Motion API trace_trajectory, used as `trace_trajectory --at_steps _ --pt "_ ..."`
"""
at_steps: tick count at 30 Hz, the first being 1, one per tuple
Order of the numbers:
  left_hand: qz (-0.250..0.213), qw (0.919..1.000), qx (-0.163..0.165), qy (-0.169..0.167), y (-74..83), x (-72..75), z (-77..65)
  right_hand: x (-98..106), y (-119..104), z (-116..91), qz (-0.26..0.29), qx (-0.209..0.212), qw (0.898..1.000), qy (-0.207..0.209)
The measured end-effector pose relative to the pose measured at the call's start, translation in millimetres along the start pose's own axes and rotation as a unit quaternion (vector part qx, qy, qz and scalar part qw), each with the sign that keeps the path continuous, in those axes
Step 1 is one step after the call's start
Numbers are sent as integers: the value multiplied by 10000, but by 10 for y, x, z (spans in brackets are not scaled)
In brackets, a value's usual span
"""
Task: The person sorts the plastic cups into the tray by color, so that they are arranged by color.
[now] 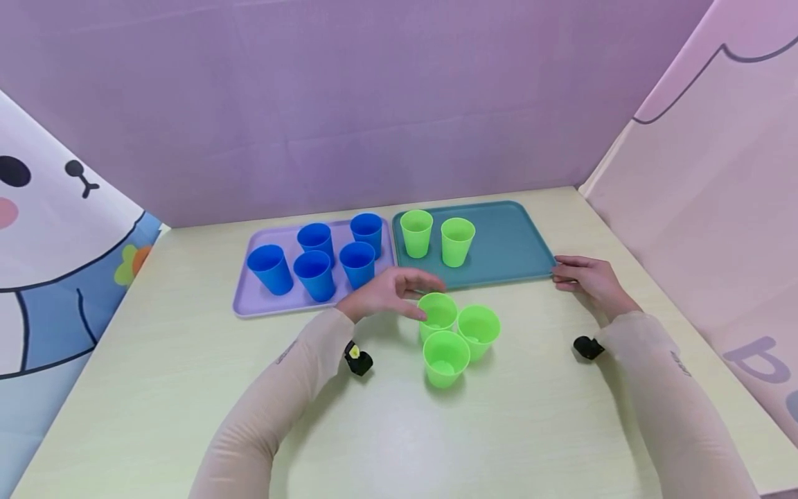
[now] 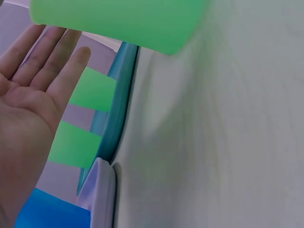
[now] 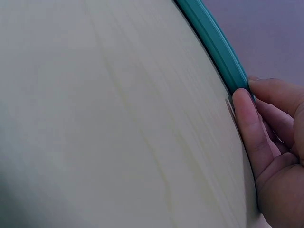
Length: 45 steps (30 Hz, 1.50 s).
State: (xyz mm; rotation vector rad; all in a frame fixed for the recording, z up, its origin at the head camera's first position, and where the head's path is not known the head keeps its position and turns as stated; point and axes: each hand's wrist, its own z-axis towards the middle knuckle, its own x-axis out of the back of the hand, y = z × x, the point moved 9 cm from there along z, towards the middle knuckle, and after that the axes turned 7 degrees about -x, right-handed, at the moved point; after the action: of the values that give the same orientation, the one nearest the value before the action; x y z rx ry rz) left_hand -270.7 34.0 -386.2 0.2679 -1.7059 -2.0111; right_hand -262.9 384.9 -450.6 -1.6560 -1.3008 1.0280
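Observation:
My left hand (image 1: 395,290) reaches to the back left of three green cups on the table, beside the rearmost green cup (image 1: 438,313). Its thumb overlaps that cup's rim, while the fingers extend past the far side, fairly straight in the left wrist view. Close to it stand the right green cup (image 1: 479,329) and the front green cup (image 1: 445,360), all upright. At the near right corner of the teal tray (image 1: 505,242), my right hand (image 1: 589,281) pinches the edge between thumb and fingers. Two upright green cups, one left (image 1: 416,235) and one right (image 1: 458,242), stand on that tray.
A lilac tray (image 1: 249,305) lies left of the teal one, its side close against it. Several blue cups (image 1: 314,276) stand on it. Behind the table (image 1: 399,443) hangs a purple cloth backdrop (image 1: 374,104), with printed cloth at both sides.

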Motion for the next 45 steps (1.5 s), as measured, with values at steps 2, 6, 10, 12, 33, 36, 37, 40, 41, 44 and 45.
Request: trace_trajectory --at_steps 2,6,10,12,33,36,37,40,41,44,45 --pt "36 10000 20 -58 -25 -9 -19 -1 3 3 25 -12 10000 -9" --pt "1 9999 22 -141 -59 -27 -53 -2 0 5 -16 -10 10000 24" --pt "0 9997 118 -196 -107 -43 -82 -4 2 9 -16 -26 10000 29" --pt "29 9997 163 -188 -129 -46 -92 -10 3 9 13 -45 10000 6" --pt "315 9993 172 110 -176 -22 -76 -12 0 7 -36 49 10000 13" --pt "222 9993 79 304 -145 22 -51 2 4 9 -56 56 10000 50" --pt "196 9992 38 360 -132 38 -41 4 4 7 -73 55 9999 48" --pt "156 9987 -13 483 -99 75 -14 10 7 6 -72 46 10000 50" --pt "152 9986 -15 507 -96 84 -3 6 7 5 -71 43 10000 38" --pt "209 9978 13 633 -90 105 38 4 4 5 -77 55 10000 32" --pt "253 9972 37 702 -89 113 55 3 2 6 -92 63 9999 35"
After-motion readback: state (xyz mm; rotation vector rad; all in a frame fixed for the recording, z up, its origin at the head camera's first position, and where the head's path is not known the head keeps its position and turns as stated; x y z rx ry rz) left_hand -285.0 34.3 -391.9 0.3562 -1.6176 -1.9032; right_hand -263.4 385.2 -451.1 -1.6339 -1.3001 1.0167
